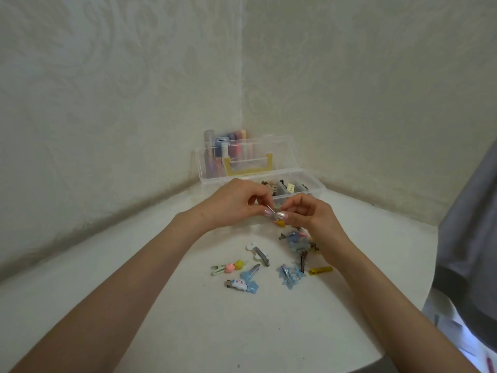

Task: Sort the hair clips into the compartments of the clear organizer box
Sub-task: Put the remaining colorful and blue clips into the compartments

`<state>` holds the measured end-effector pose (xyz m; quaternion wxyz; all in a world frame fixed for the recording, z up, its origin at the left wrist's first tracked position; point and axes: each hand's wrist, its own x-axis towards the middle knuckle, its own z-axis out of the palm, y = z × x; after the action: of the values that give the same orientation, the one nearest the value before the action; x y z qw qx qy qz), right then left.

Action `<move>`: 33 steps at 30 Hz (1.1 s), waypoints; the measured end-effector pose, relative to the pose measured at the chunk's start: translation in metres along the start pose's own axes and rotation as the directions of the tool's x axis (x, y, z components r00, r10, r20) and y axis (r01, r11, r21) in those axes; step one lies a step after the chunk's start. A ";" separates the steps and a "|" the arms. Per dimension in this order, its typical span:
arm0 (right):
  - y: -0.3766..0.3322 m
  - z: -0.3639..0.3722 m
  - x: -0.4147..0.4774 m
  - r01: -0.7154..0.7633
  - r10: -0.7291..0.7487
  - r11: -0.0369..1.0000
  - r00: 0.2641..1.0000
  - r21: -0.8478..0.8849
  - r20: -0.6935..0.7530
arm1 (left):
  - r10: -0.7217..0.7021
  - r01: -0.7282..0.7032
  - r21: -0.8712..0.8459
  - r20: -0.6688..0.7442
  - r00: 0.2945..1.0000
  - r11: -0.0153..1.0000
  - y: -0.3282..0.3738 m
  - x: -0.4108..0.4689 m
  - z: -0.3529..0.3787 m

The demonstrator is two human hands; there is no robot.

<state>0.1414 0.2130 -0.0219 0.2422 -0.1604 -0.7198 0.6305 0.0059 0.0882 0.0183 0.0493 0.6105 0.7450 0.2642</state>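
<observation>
My left hand [236,203] and my right hand [309,214] meet just in front of the clear organizer box [314,188], both pinching one small metal hair clip with a yellow ornament [279,223]. The box stands open in the corner, its lid [212,168] upright, with some clips in its compartments. Loose clips lie on the white table below my hands: a white-topped metal clip [258,253], a green clip with pink and yellow charms [228,267], blue star clips [248,281], a blue lace clip [290,274], a yellow clip [321,270] and a tangled pile [298,242].
Coloured tubes [228,141] stand behind the box lid against the wallpapered corner. The rounded edge of the white table [419,300] runs along the right. A grey garment [470,238] hangs at the far right.
</observation>
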 end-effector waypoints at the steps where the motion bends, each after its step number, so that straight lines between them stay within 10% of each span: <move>1: 0.000 0.001 0.000 0.007 -0.007 1.000 1.000 -0.016 0.000 | -0.003 0.003 -0.004 -0.015 1.000 1.000 0.000 0.000 -0.001; 4: 0.005 0.000 0.000 0.114 -0.123 0.919 0.992 -0.377 0.001 | -0.047 0.041 -0.052 -0.110 0.993 0.998 -0.006 0.000 -0.011; 7: 0.012 -0.003 -0.001 0.205 -0.132 0.581 0.979 -0.787 0.157 | -0.121 0.110 -0.059 -0.240 0.963 0.992 -0.019 -0.003 -0.027; 15: 0.017 -0.001 -0.002 0.291 -0.184 0.491 0.956 -0.821 0.229 | -0.286 0.316 0.070 -0.280 0.917 0.946 -0.044 -0.014 -0.048; 26: 0.006 0.010 -0.008 0.197 -0.197 0.889 0.979 -0.414 0.043 | -0.424 0.439 0.260 -0.112 0.899 0.860 -0.060 -0.016 -0.051; 33: 0.003 0.011 -0.006 0.121 -0.133 0.959 0.991 -0.256 -0.031 | -0.232 0.256 0.098 -0.210 0.950 0.962 -0.029 -0.011 -0.040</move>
<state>0.1405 0.2012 -0.0269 0.2767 -0.1585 -0.7972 0.5126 -0.0326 0.0617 0.0365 -0.0303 0.4863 0.8310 0.2682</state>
